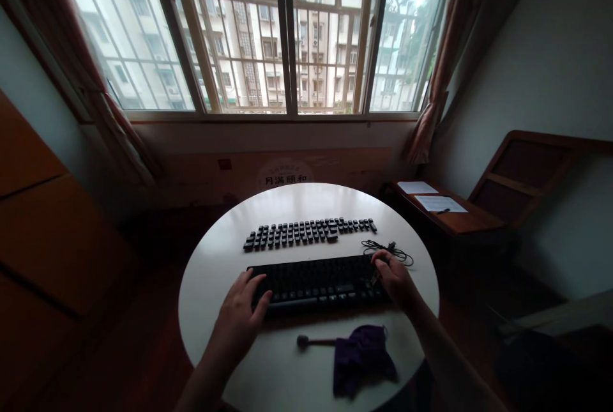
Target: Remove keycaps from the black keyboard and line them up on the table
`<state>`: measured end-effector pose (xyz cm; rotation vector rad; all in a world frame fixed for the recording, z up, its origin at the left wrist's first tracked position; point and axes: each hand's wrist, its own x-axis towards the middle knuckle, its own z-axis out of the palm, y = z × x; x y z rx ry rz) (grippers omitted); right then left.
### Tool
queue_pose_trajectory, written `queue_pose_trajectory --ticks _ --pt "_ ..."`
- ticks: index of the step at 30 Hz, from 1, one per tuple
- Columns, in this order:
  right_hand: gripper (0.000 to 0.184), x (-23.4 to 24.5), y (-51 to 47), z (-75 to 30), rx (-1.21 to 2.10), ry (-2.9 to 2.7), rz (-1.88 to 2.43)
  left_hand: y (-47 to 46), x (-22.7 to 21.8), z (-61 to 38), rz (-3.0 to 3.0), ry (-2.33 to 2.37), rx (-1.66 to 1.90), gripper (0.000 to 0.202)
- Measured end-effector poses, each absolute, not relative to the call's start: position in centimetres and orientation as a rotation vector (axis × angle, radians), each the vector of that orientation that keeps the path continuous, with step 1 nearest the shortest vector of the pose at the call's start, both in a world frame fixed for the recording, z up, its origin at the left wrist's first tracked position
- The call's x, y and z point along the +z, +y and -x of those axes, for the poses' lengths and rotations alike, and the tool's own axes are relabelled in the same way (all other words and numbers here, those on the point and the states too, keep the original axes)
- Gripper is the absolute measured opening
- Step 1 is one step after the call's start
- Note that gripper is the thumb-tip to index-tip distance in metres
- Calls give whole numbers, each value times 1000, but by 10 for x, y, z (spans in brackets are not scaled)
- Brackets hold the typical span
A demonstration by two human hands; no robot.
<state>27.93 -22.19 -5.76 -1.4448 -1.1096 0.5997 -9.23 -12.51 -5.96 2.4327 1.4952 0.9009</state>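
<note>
A black keyboard point(311, 281) lies across the middle of the round white table; its upper rows look dark and bare, while keycaps show along the lower rows. My left hand point(242, 303) rests on the keyboard's left end, fingers spread and thumb on the front edge. Over the right end, my right hand point(393, 274) has its fingers pinched together; a small thin thing shows under them, too dark to name. Loose black keycaps point(294, 233) stand in rows behind the keyboard. A coiled black cable point(402, 255) lies just beyond my right hand.
Near the front of the table point(211, 284) lie a brush point(313, 341) and a crumpled purple cloth point(361, 358). A wooden chair point(479, 220) at the right bears papers point(440, 203) and a pen point(443, 211). Behind the table is a barred window point(287, 48).
</note>
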Motion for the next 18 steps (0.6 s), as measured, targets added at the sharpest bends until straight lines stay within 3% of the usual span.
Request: queue_pose_trajectory --ticks 7,18 --pt "33 -67 -231 -281 416 -1019 1461 -138 -65 71 -2606 1384 1229 29" --pt "39 -69 -226 -312 289 -1045 1605 -143 -71 64 -2709 1293 1003 29"
